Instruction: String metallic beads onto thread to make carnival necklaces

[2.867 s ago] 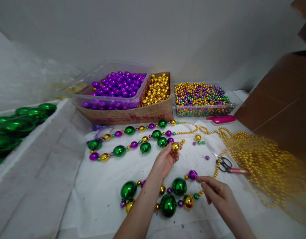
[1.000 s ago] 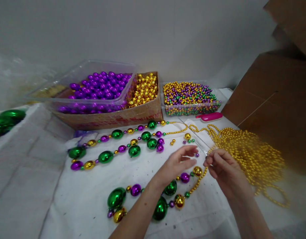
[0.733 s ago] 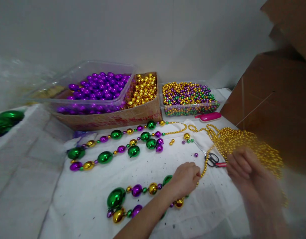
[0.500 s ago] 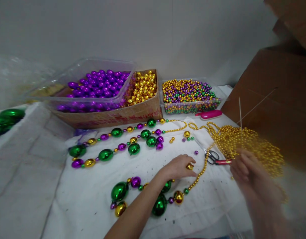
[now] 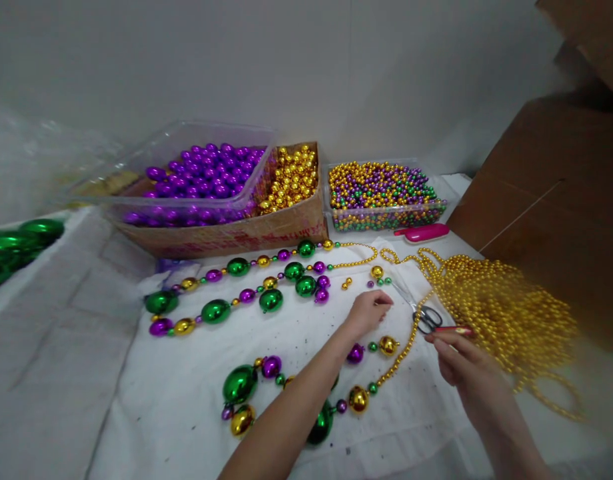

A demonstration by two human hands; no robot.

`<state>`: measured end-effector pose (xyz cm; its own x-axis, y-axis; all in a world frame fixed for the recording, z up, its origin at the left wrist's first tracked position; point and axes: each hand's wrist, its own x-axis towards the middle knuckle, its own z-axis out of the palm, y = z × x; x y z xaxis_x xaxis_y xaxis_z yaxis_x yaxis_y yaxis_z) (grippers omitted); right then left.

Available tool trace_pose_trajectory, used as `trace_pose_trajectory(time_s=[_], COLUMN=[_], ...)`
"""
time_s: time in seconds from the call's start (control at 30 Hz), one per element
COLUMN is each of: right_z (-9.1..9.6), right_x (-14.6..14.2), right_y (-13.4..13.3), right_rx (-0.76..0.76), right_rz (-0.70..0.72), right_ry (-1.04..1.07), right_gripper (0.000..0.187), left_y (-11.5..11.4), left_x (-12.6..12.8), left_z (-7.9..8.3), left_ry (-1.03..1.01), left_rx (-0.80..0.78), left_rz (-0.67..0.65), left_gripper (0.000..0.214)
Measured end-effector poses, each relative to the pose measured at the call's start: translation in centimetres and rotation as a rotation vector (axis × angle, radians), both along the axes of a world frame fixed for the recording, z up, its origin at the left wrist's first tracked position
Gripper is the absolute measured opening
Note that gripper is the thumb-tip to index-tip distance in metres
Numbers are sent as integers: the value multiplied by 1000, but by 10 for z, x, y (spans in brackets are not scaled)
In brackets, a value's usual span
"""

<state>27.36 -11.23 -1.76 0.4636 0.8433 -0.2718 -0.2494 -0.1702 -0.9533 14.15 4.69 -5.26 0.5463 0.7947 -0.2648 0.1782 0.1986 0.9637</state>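
My left hand (image 5: 370, 313) hovers over the white cloth with thumb and fingertips pinched where a small purple bead lay; the bead is hidden by the fingers. Below it, a large gold bead (image 5: 388, 345) lies beside a green bead (image 5: 372, 347) and a purple bead (image 5: 355, 353), part of a bead necklace (image 5: 240, 385) that my left forearm partly covers. At the right, my right hand (image 5: 461, 357) pinches thumb and forefinger together, on something too small to make out. Just beyond it lie black-handled scissors (image 5: 427, 320) and a red-handled tool (image 5: 456, 330).
A second necklace (image 5: 215, 311) lies farther back. Gold bead chain (image 5: 506, 310) is heaped at the right. Behind stand a carton (image 5: 226, 240) with purple and gold beads and a clear tub (image 5: 386, 219) of small mixed beads. A pink tool (image 5: 426, 233) lies before the tub.
My left hand has let go of the large gold bead and moved up and away to the small purple bead. My right hand has come left and down; the thin white strand above it no longer shows.
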Motion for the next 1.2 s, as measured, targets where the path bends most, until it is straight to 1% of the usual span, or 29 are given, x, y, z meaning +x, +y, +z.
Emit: trace_pose_trajectory(time_s=[0.13, 0.2, 0.27, 0.37, 0.5, 0.63, 0.8, 0.93, 1.03, 1.1, 1.17, 1.2], right_z=[-1, 2, 4, 6, 9, 12, 14, 12, 6, 1, -3, -5], right_x=[-7, -12, -18, -24, -28, -32, -33, -38, -51, -62, -70, -71], right_y=[-3, -2, -2, -2, -4, -4, -4, 0, 8, 14, 20, 22], right_rx=[-59, -61, -59, -53, -40, -57, -57, -58, -61, -58, -36, -21], right_rz=[99, 161, 221, 283, 312, 328, 309, 319, 300, 282, 251, 232], right_ry=[-188, -245, -281, -344, -421, -429, -418, -381, -272, -153, -46, -11], right_gripper=[24, 26, 28, 27, 26, 26, 25, 26, 26, 25, 24, 23], left_y=[10, 10, 7, 3, -1, -3, -5, -9, -17, -25, -29, -30], left_x=[-43, -63, -77, -88, -92, -94, -97, -94, -85, -78, -75, -76], left_z=[16, 22, 24, 21, 16, 18, 22, 24, 26, 29, 32, 33], left_ry=[-226, -328, -415, -519, -603, -641, -655, -637, -591, -542, -484, -443], left_rx=[-246, -330, -392, -456, -509, -527, -515, -479, -465, -454, -406, -356], left_rz=[150, 227, 300, 381, 417, 414, 400, 356, 291, 206, 114, 98], left_gripper=[17, 17, 16, 13, 11, 11, 12, 15, 22, 27, 29, 29])
